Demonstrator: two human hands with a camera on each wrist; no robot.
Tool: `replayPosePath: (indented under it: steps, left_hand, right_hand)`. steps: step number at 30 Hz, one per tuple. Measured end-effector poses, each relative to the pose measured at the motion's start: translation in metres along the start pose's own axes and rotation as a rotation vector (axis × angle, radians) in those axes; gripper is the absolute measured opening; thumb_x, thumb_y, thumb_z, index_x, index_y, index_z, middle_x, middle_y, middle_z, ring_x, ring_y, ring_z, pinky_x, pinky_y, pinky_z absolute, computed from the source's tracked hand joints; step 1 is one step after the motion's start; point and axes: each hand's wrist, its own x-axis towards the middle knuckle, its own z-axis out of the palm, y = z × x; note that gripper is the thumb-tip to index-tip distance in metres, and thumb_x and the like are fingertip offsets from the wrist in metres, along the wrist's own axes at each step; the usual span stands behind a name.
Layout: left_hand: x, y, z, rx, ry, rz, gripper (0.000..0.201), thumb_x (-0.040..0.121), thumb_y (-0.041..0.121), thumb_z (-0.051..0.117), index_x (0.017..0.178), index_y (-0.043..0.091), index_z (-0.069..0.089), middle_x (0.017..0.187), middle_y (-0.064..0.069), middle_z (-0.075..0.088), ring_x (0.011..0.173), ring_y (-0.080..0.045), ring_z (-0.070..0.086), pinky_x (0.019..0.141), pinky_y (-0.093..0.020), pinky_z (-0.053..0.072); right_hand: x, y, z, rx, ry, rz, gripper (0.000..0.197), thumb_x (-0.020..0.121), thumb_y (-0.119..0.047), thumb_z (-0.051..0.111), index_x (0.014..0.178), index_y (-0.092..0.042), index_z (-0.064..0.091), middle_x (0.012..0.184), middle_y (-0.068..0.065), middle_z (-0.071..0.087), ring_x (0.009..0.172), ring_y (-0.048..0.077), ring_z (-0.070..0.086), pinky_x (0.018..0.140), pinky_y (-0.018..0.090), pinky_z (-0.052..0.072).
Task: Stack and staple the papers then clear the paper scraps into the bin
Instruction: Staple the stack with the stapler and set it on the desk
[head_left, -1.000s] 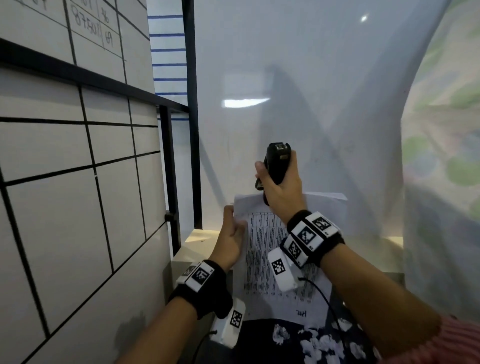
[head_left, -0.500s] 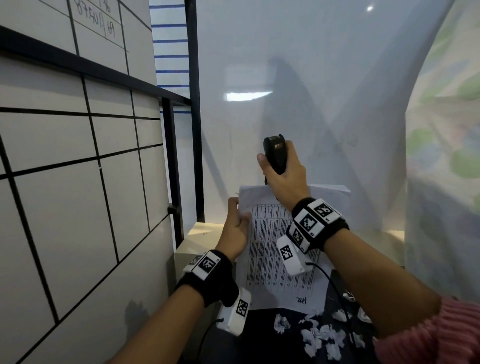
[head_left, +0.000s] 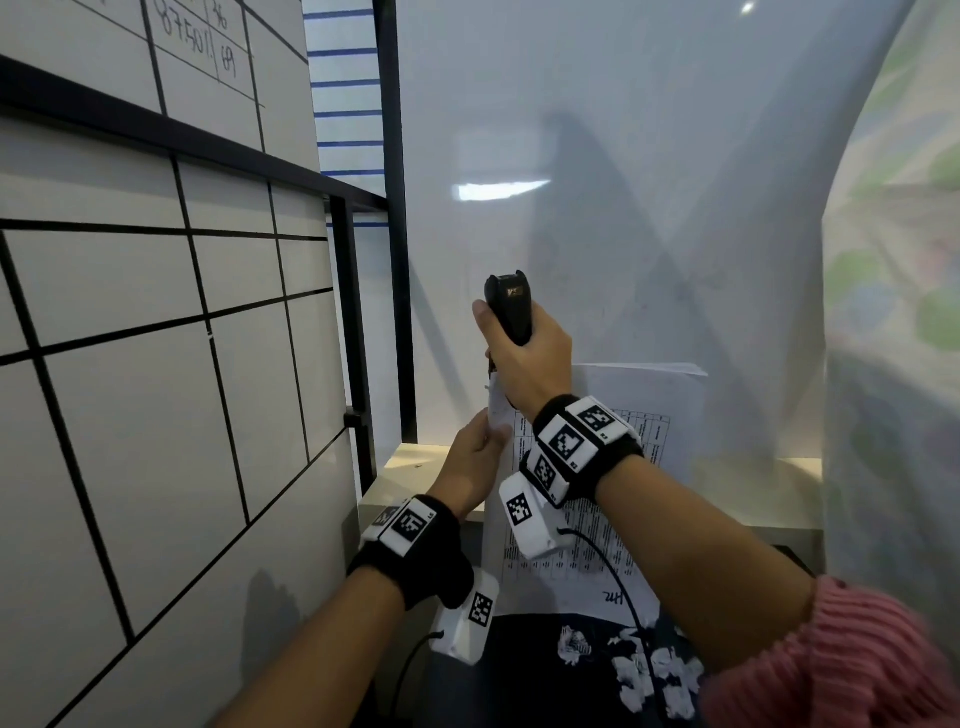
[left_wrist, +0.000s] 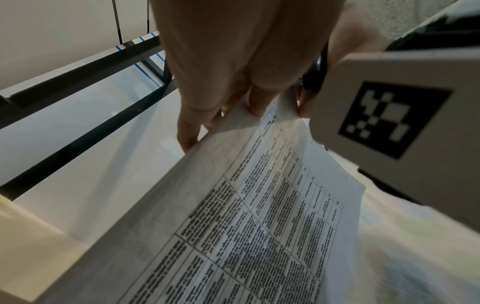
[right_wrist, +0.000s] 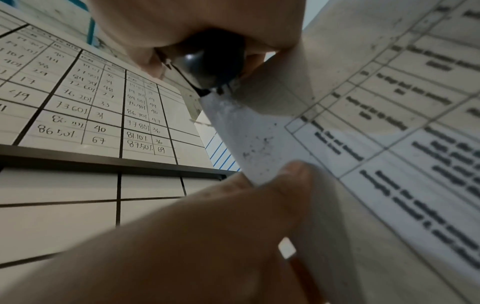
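Observation:
A stack of printed papers (head_left: 644, 415) with tables of text stands upright in the air in front of me. My left hand (head_left: 475, 457) pinches its left edge, thumb on the front (right_wrist: 293, 172), fingers behind (left_wrist: 187, 131). My right hand (head_left: 524, 364) grips a black stapler (head_left: 511, 312) held upright, its lower end (right_wrist: 210, 67) at the top left corner of the papers (right_wrist: 259, 131). White paper scraps (head_left: 639, 665) lie on a dark surface below, at the bottom of the head view.
A whiteboard with a black grid and handwritten numbers (head_left: 130, 312) fills the left. A black metal frame (head_left: 395, 218) stands beside it. A pale ledge (head_left: 415, 467) lies behind the hands. A white wall (head_left: 649, 182) is ahead; patterned cloth (head_left: 893, 260) hangs on the right.
The stapler has turned more upright in my right hand and sits closer over the papers' top left corner. My left hand stays on the left edge.

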Motion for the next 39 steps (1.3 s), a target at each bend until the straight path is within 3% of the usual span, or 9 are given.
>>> replayPosePath:
  steps: [7,11,16,20,21,24,27,36,39]
  left_hand:
    - [-0.002,0.003,-0.007,0.015,-0.053,-0.033,0.019,0.100,0.008,0.037,0.106,0.007,0.055,0.091,0.000,0.063,0.078,-0.008,0.058,0.067,-0.015,0.047]
    - [-0.003,0.005,-0.009,0.046,-0.048,-0.026,0.025,0.100,0.008,0.039,0.111,-0.007,0.056,0.098,-0.011,0.062,0.089,-0.018,0.055,0.078,-0.030,0.045]
    - [-0.006,0.011,-0.012,0.046,-0.089,-0.028,0.029,0.099,0.011,0.042,0.113,-0.010,0.055,0.105,-0.020,0.063,0.095,-0.020,0.055,0.090,-0.047,0.047]
    - [-0.002,0.010,-0.011,0.049,-0.088,-0.066,0.020,0.099,0.007,0.040,0.101,-0.004,0.056,0.076,-0.007,0.060,0.063,0.005,0.058,0.065,-0.015,0.047]
    - [-0.002,0.010,-0.010,0.045,-0.088,-0.077,0.019,0.099,0.006,0.040,0.099,-0.003,0.056,0.072,-0.004,0.058,0.056,0.009,0.056,0.061,-0.015,0.047]
    - [-0.003,0.014,-0.008,0.024,-0.105,-0.098,0.029,0.100,0.011,0.041,0.113,-0.010,0.056,0.102,-0.022,0.067,0.090,-0.016,0.064,0.086,-0.044,0.053]
    - [-0.003,0.017,-0.007,0.040,-0.101,-0.103,0.032,0.100,0.013,0.041,0.116,-0.012,0.054,0.116,-0.030,0.063,0.098,-0.024,0.060,0.095,-0.053,0.049]
    - [-0.001,0.015,-0.008,0.113,-0.103,-0.106,0.023,0.099,0.011,0.039,0.096,-0.005,0.056,0.079,-0.008,0.058,0.071,-0.015,0.052,0.075,-0.035,0.045]
    - [-0.001,0.015,-0.010,0.108,-0.121,-0.075,0.022,0.098,0.011,0.041,0.087,-0.002,0.056,0.075,-0.006,0.057,0.069,-0.015,0.051,0.069,-0.033,0.043]
  right_hand:
    - [0.003,-0.001,0.007,-0.092,0.050,0.012,0.031,0.083,-0.046,0.061,0.064,-0.026,0.046,0.058,-0.006,0.050,0.061,0.016,0.055,0.068,0.034,0.054]
    - [0.001,-0.002,0.009,-0.133,0.041,-0.003,0.031,0.085,-0.040,0.060,0.063,-0.025,0.045,0.054,-0.007,0.047,0.052,0.009,0.048,0.058,0.023,0.046]
    - [0.003,0.000,0.009,-0.140,0.090,0.034,0.033,0.083,-0.029,0.060,0.057,-0.027,0.041,0.051,-0.006,0.044,0.049,0.013,0.046,0.055,0.027,0.044]
    - [0.004,-0.002,0.005,-0.126,0.026,0.054,0.030,0.083,-0.033,0.061,0.058,-0.026,0.046,0.055,-0.002,0.052,0.056,0.018,0.054,0.060,0.031,0.052]
    - [0.004,-0.002,0.003,-0.111,0.014,0.056,0.030,0.083,-0.034,0.061,0.059,-0.026,0.047,0.057,0.000,0.054,0.058,0.018,0.056,0.060,0.030,0.052]
    - [0.001,0.001,-0.005,-0.098,0.001,0.025,0.030,0.084,-0.035,0.062,0.060,-0.029,0.045,0.056,-0.004,0.052,0.055,0.014,0.053,0.056,0.022,0.045]
    - [-0.002,0.002,-0.008,-0.107,0.002,-0.005,0.032,0.084,-0.035,0.063,0.058,-0.029,0.044,0.053,-0.005,0.050,0.052,0.012,0.051,0.053,0.020,0.044]
    - [-0.003,-0.001,0.002,-0.168,0.056,-0.019,0.034,0.082,-0.038,0.060,0.054,-0.028,0.041,0.049,-0.009,0.047,0.056,0.018,0.053,0.076,0.038,0.054]
    - [-0.002,-0.001,0.005,-0.161,0.054,0.015,0.033,0.081,-0.031,0.060,0.055,-0.027,0.041,0.050,-0.007,0.046,0.053,0.018,0.052,0.063,0.035,0.054]
